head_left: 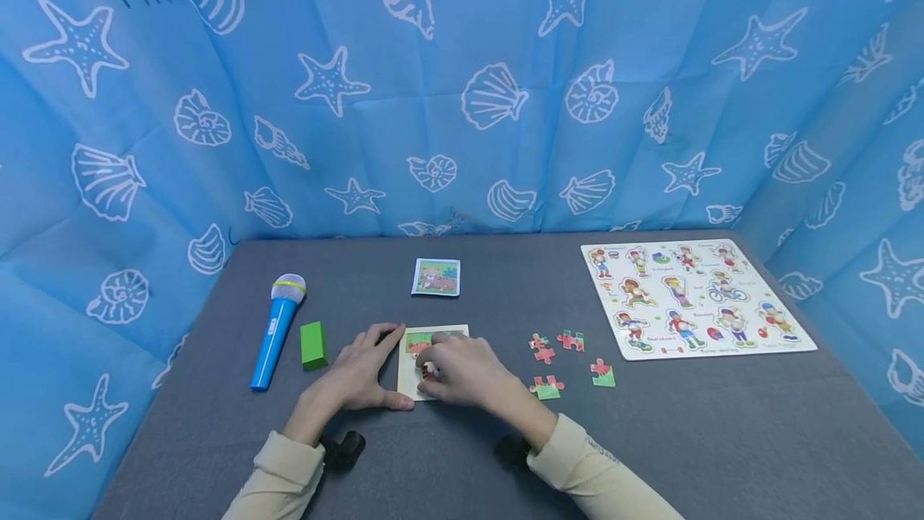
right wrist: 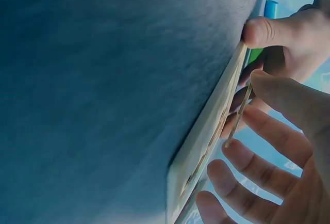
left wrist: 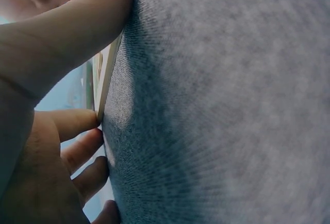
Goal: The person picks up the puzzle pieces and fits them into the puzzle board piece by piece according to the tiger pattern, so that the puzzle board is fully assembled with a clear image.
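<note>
A small square wooden puzzle board (head_left: 407, 381) with a pale frame and a coloured picture lies flat on the grey table. My left hand (head_left: 358, 375) holds it at its left side, thumb at the near edge and index finger by the far corner. Above the board my right hand (head_left: 465, 371) pinches a thin puzzle piece (right wrist: 238, 114) between thumb and fingers, tilted on edge and apart from the board. Its picture is mostly hidden by the hand in the head view. Several loose red and green puzzle pieces (head_left: 547, 387) lie to the right.
Left of the hands are a blue toy microphone (head_left: 273, 335) and a green block (head_left: 314, 346). A small picture card (head_left: 436, 277) lies beyond the board. A large white board with sports figures (head_left: 693, 299) is at the right, before a blue shell-patterned curtain (head_left: 462, 143).
</note>
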The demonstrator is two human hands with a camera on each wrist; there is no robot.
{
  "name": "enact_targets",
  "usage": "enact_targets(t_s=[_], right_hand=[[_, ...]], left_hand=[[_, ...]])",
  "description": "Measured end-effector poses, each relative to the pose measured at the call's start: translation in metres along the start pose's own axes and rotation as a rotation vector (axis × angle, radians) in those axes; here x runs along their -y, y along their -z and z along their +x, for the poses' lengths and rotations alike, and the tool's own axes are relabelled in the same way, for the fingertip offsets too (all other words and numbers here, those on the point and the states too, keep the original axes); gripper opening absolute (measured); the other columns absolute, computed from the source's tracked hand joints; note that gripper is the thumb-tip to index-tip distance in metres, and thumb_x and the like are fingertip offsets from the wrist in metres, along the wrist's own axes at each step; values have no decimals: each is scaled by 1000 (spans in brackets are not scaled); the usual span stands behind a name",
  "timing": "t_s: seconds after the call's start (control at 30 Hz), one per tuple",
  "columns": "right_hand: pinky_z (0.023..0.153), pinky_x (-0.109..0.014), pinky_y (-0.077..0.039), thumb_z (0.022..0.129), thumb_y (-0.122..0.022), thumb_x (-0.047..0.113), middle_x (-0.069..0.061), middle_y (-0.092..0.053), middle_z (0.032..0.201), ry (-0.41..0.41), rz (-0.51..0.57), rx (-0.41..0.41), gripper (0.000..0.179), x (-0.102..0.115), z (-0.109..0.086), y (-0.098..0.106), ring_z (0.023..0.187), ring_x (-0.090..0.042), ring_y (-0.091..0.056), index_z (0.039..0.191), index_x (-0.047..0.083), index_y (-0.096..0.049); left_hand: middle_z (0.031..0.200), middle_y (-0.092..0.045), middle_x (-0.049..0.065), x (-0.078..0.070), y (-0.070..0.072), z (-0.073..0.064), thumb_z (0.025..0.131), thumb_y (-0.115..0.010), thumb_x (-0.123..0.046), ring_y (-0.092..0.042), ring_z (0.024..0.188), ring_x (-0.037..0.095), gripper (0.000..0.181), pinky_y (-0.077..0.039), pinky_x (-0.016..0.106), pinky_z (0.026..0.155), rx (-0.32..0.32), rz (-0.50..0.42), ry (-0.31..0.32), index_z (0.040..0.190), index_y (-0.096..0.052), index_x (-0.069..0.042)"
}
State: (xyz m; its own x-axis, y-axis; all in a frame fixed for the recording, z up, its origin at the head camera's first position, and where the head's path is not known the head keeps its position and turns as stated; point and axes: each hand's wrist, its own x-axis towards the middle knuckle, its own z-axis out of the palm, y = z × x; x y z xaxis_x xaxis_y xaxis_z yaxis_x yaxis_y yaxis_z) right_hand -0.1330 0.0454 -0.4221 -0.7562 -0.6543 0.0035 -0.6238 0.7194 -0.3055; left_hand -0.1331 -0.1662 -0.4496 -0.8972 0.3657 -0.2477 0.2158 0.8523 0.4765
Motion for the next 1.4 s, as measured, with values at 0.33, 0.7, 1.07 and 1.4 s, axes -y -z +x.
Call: enact_targets(t_s=[0.33, 0.7, 1.07, 1.4], right_hand=[[52, -24, -37, 91, -78, 34, 3, -64, 85, -13, -64, -21, 21, 10, 23, -6, 69, -8, -54, 107, 21, -79], [55, -29, -45, 90, -78, 37, 0, -69, 93, -54, -98, -17, 23, 14, 33, -9, 80, -17, -65, 108, 23, -78], [56, -32, -48, 87, -81, 31, 2, -68, 91, -90, -84, -11, 14, 9, 31, -7, 76, -13, -63, 97, 22, -79], [54, -33, -49, 82, -85, 30, 2, -68, 88, -73, -94, -50, 13, 10, 31, -7, 75, -14, -64, 88, 21, -79]], left_hand=[[163, -32, 15, 1, -1, 0, 72, -89, -56, -38, 144, 38, 116, -33, 67, 112, -2, -19, -11, 162, -30, -9], [163, -33, 16, 2, -1, -1, 73, -89, -54, -38, 144, 39, 115, -32, 69, 112, -12, -20, -25, 161, -31, -9], [163, -33, 14, 0, 0, -2, 71, -89, -56, -37, 145, 38, 117, -33, 67, 113, -9, -9, 1, 161, -31, -9], [163, -33, 15, 1, -1, -1, 71, -89, -57, -38, 145, 38, 117, -33, 67, 113, -17, -5, -5, 161, -31, -10]])
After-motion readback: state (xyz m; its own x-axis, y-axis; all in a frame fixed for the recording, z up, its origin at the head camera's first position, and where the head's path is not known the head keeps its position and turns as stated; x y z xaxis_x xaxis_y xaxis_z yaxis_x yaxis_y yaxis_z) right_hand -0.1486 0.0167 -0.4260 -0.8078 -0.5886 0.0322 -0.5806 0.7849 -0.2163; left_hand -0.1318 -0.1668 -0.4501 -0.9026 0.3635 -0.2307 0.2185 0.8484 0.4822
